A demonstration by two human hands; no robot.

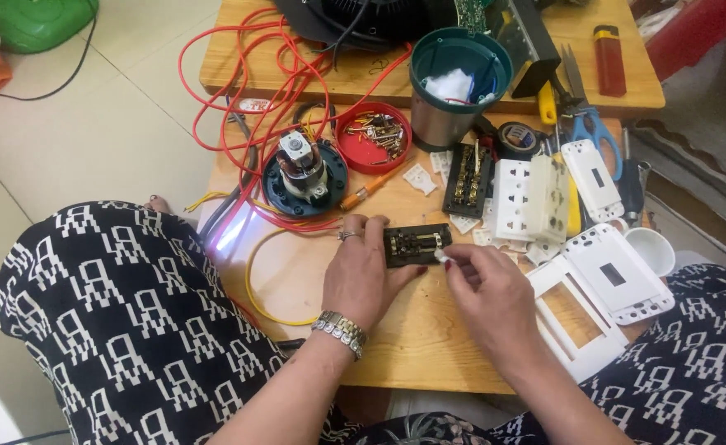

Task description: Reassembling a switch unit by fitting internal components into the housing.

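My left hand [361, 276] rests on the low wooden table [412, 346] and grips the left end of a small black switch block [416, 245] with brass contacts. My right hand [488, 292] pinches a small white plastic piece [443, 256] against the block's right end. A second black block with brass contacts [468, 177] lies further back. Loose white switch pieces [421, 177] lie beside it.
A red lid of brass screws [373, 137], a motor on a dark round base [304, 171], red wires [239, 99], a green-rimmed metal pot [454, 86], white socket and switch plates [602, 276], blue-handled scissors [590, 124], a red lighter [609, 59], tape rolls and a white cup [651, 250].
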